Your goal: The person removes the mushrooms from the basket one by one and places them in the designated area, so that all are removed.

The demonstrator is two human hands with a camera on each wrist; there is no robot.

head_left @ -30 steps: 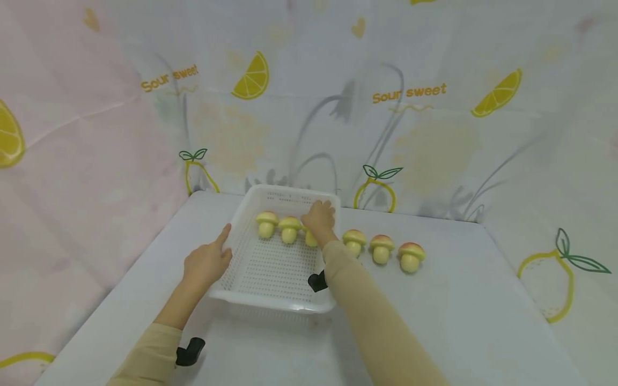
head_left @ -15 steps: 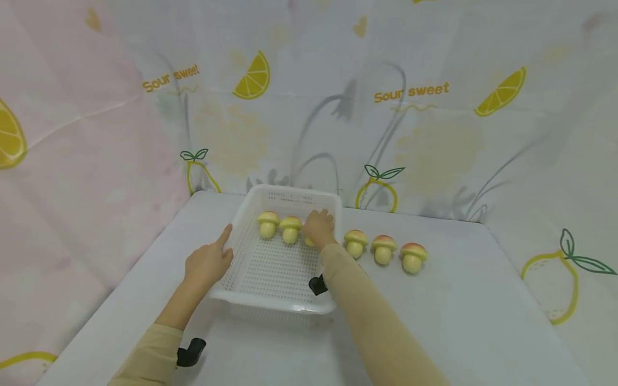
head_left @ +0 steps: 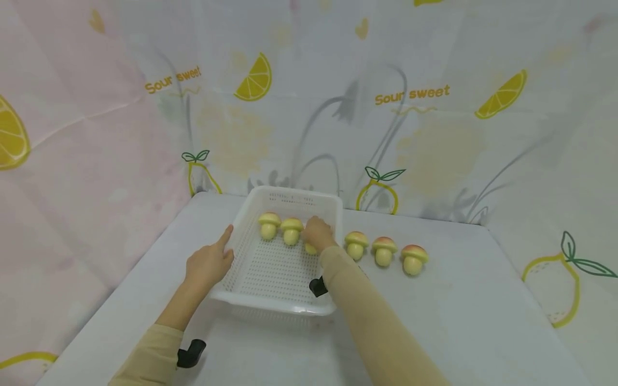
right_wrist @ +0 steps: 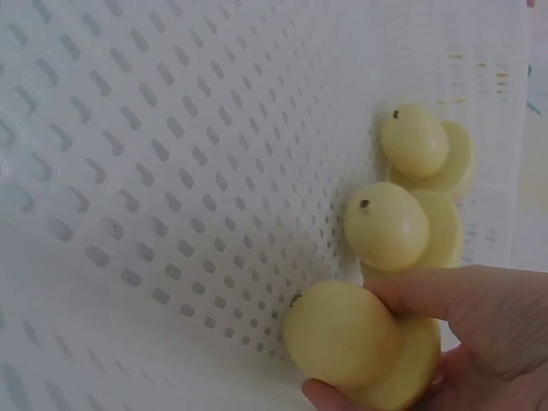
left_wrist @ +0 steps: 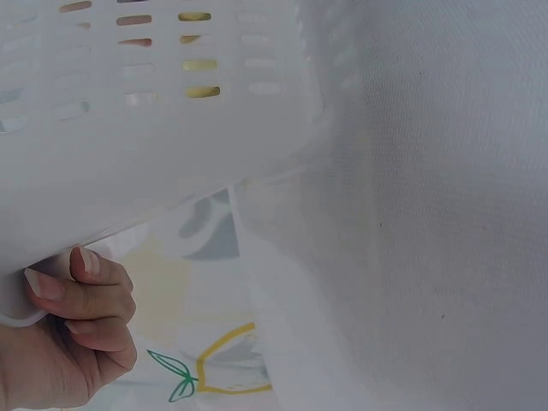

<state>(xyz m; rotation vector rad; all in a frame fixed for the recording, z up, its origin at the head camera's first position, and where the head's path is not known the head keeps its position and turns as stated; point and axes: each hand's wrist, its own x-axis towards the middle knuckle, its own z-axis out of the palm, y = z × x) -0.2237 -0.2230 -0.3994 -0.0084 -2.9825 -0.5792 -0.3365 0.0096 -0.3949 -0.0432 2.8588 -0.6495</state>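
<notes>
In the head view a white plastic basket (head_left: 275, 306) with a perforated floor stands on the table. My left hand (head_left: 208, 264) is at its left side; in the left wrist view that hand (left_wrist: 81, 330) has its fingers curled round the rim. Inside the basket, my right hand (head_left: 318, 234) holds a yellow toy mushroom (head_left: 310, 249) with a reddish cap, mostly covered by the hand. The right wrist view shows thumb and fingers round this mushroom (right_wrist: 342, 334). Beside it in a row lie a middle mushroom (head_left: 292, 230) and a left mushroom (head_left: 268, 225).
Right of the basket, three more toy mushrooms lie in a row on the white table (head_left: 463, 311): a near one (head_left: 355, 245), a middle one (head_left: 383, 251) and a far one (head_left: 413, 259). A lemon-printed curtain (head_left: 299, 107) rises behind and at both sides.
The right hand has shifted a little toward the near side within the basket, still at the third mushroom. The left hand and the basket have stayed in place.
</notes>
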